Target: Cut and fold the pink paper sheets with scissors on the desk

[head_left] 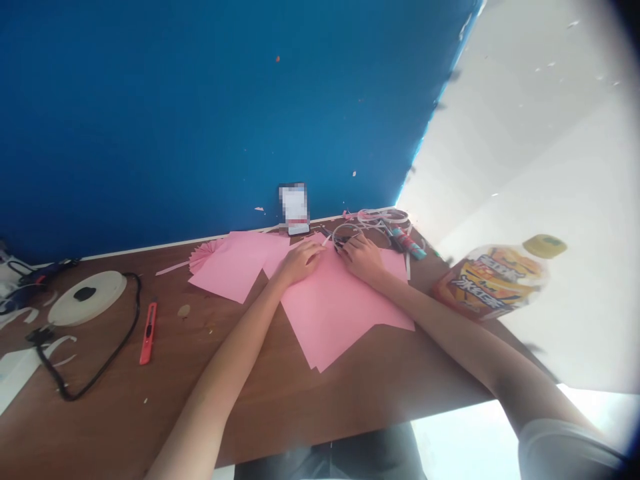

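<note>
Pink paper sheets (333, 310) lie overlapped on the brown table under both hands. My left hand (302, 261) rests at their far edge, its fingers closed at the end of a thin white strip (327, 240). Just to the right, my right hand (363, 257) bends its fingers down over a small dark object, mostly hidden, which I cannot make out. A pale strip loop (345, 229) curls up beside the right fingers. More pink paper (235, 270) lies left of the hands, with a pleated pink paper fan (201, 253) at its edge.
A phone (296, 210) leans against the blue wall. To the left are a red utility knife (149, 333), a black cable (107, 373) and a round white lid-like disc (87, 299). At right stand a drink bottle (495, 277), a teal-and-red tube (407, 242) and coiled strips (383, 215).
</note>
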`<state>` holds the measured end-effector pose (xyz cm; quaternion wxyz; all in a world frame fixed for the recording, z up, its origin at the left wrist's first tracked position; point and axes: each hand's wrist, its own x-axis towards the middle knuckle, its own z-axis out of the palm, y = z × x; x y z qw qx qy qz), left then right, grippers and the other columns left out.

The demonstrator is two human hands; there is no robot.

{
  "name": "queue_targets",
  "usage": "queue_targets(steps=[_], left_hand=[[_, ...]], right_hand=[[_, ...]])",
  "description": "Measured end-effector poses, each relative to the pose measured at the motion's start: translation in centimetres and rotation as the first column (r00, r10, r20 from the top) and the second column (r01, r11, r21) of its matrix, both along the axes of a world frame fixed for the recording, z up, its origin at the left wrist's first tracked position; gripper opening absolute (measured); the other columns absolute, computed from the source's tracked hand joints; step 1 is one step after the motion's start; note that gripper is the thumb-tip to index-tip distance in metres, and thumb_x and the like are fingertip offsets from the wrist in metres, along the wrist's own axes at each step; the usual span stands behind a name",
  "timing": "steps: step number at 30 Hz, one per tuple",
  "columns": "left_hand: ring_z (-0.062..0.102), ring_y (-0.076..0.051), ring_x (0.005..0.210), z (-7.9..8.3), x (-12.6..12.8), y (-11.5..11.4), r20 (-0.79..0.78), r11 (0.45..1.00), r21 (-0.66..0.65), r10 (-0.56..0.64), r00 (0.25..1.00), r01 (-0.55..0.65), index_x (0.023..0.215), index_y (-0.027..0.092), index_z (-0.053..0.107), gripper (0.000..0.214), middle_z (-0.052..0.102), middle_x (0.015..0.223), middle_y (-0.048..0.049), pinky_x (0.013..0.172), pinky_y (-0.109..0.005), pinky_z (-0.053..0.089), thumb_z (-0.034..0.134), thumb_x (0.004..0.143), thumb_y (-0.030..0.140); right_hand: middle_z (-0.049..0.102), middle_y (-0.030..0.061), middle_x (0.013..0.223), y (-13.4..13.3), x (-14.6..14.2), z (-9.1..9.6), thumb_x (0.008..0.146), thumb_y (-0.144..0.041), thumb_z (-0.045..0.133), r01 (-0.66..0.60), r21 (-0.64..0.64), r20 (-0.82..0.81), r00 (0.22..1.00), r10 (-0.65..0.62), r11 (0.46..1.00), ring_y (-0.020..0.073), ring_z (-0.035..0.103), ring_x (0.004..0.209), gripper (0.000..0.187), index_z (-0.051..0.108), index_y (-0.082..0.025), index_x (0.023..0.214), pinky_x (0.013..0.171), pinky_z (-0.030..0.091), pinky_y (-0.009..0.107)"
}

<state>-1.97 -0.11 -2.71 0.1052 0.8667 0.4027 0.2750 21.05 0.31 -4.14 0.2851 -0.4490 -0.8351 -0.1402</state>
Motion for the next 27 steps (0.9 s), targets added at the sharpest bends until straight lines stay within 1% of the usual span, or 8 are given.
queue_targets(steps=[5,11,16,23,27], left_hand=[[0.052,-0.018,0.119,0.07,0.14,-0.11,0.004,1.000,0.000,0.012,1.000,-0.012,0.120,0.024,0.060,0.037,0.060,0.125,-0.0030,0.109,-0.038,0.037,0.034,0.095,0.033],[0.051,-0.016,0.122,0.32,0.42,-0.27,-0.007,1.000,-0.013,0.028,1.000,-0.028,0.123,0.025,0.057,0.040,0.059,0.127,-0.0012,0.114,-0.039,0.029,0.029,0.097,0.035],[0.051,-0.015,0.121,0.45,0.39,-0.43,0.001,0.999,-0.028,0.042,0.999,-0.042,0.123,0.025,0.057,0.041,0.059,0.128,-0.0003,0.111,-0.035,0.034,0.028,0.097,0.037],[0.050,-0.018,0.123,0.79,0.31,-0.65,-0.003,0.999,-0.003,0.051,0.999,-0.051,0.119,0.022,0.060,0.044,0.060,0.126,-0.0048,0.112,-0.039,0.033,0.026,0.097,0.041],[0.050,-0.018,0.123,0.74,0.29,-0.57,-0.016,0.999,0.018,0.042,0.999,-0.042,0.119,0.021,0.059,0.045,0.059,0.126,-0.0051,0.112,-0.038,0.033,0.026,0.097,0.041]], right_hand=[[0.067,0.0108,0.085,0.02,-0.01,-0.31,0.094,-0.028,0.043,0.008,0.013,0.006,1.000,-0.009,1.000,0.0228,0.053,0.089,0.029,0.068,-0.016,0.083,0.076,0.037,0.033],[0.068,0.0106,0.087,-0.29,-0.11,-0.13,0.094,-0.027,0.042,0.041,0.041,0.022,0.999,-0.042,0.998,0.0233,0.053,0.092,0.029,0.067,-0.016,0.085,0.073,0.036,0.033],[0.069,0.0099,0.085,-0.18,-0.08,-0.30,0.094,-0.027,0.043,0.048,0.038,0.019,0.999,-0.049,0.998,0.0232,0.054,0.090,0.027,0.067,-0.016,0.084,0.072,0.036,0.033],[0.069,0.0113,0.088,-0.08,-0.09,-0.24,0.094,-0.029,0.043,0.046,0.025,-0.014,0.999,-0.046,0.999,0.0237,0.055,0.093,0.030,0.067,-0.016,0.084,0.077,0.037,0.034],[0.070,0.0116,0.089,-0.10,-0.11,-0.19,0.095,-0.030,0.041,0.036,0.025,0.011,0.999,-0.036,0.999,0.0231,0.055,0.093,0.033,0.068,-0.016,0.084,0.077,0.036,0.034]])
